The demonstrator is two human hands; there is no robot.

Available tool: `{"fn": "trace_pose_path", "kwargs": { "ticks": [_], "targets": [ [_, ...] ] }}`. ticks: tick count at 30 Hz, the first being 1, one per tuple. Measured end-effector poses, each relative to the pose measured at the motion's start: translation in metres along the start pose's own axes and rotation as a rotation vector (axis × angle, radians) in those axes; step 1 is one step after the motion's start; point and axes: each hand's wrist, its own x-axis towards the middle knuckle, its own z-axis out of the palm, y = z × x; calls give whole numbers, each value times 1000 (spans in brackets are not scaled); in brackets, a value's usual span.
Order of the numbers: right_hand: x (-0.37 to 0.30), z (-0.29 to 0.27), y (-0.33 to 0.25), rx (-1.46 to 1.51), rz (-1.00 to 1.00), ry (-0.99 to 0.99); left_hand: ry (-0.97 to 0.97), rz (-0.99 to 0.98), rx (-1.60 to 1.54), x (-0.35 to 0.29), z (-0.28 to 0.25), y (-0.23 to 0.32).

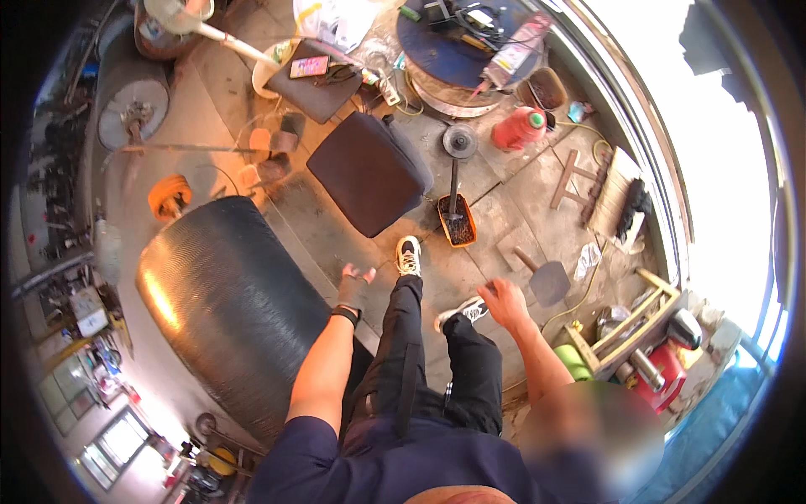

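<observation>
My left hand [356, 286] hangs beside the large black textured roller [227, 294], apart from its right end. Its fingers are spread with nothing in them, and a dark band circles the wrist. Over my right shoe [473, 310] hangs my right hand [504, 302], its fingers curled in and no object showing in it. My left shoe [409, 256] is set forward on the floor. Ahead of it stands a dark brown padded seat [369, 172]. To the seat's right, an orange-rimmed tray [468, 233] of dark bits holds the end of a long-handled tool [454, 189].
A round blue-topped table [420, 42] carries tools and cables. Near it stands a red bottle [519, 128] with a green cap. A flat dark paddle [550, 283] lies right of my right hand. Further right are a wooden frame [625, 323] and a yellow cable [579, 301].
</observation>
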Motion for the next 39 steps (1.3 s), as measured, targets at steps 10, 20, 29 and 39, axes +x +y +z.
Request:
{"fn": "trace_pose_path", "kwargs": {
  "ticks": [10, 20, 29, 39],
  "targets": [
    [339, 82, -86, 18, -169, 122, 222, 136, -358, 238, 0, 8],
    [395, 166, 111, 6, 288, 490, -235, 9, -581, 246, 39, 59],
    [368, 221, 220, -293, 327, -12, -178, -89, -351, 269, 30, 40],
    [378, 129, 310, -382, 342, 162, -220, -44, -312, 205, 103, -18]
  ]
}}
